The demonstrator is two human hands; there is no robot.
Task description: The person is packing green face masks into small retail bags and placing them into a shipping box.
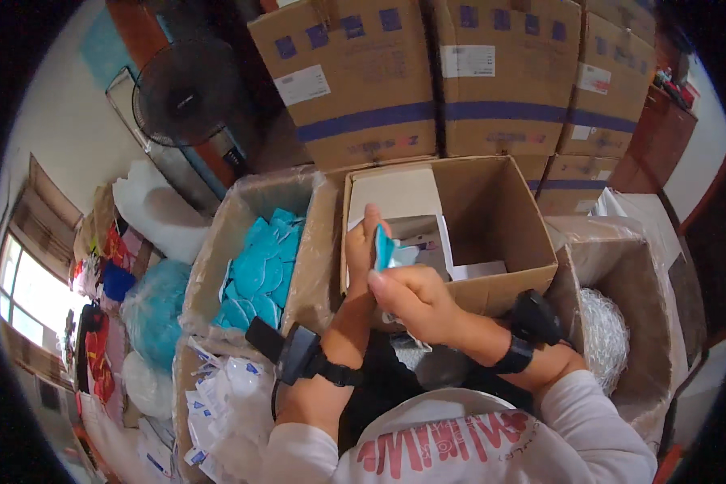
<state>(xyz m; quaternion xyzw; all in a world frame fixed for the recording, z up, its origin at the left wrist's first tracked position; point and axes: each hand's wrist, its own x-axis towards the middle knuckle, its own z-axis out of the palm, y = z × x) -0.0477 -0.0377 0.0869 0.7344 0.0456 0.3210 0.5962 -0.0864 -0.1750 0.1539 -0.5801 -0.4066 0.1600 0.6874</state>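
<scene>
A: Looking down from the head, where is the thing being handled?

B: A small teal piece [383,248] is up between the two hands, in front of the near side of an open cardboard box [532,222]. Something whitish shows just to its right, too blurred to name.

A: How does each grip stand?

B: The right hand [418,302] has a narrow grip, thumb and bent fingers holding the near end of the piece. The left hand [361,252] is at its left side, thumb pointing up; its fingers are partly hidden, so I cannot tell how tightly its grip is closed. Each wrist carries a black strapped device [302,355].

A: What's inside that box?

B: A white carton [391,189] at its left, with the right part mostly bare cardboard.

A: And left of the hands?

B: A plastic-lined box [206,278] with a heap of teal pads [266,262]; nearer, white packets [226,395] with blue marks.

A: On the right?

B: Another lined box [649,339], holding a silvery bundle [605,347].

A: Farther off?

B: Tall cartons [363,73] with blue bands stand behind the open box, and a dark fan [185,93] stands at far left.
</scene>
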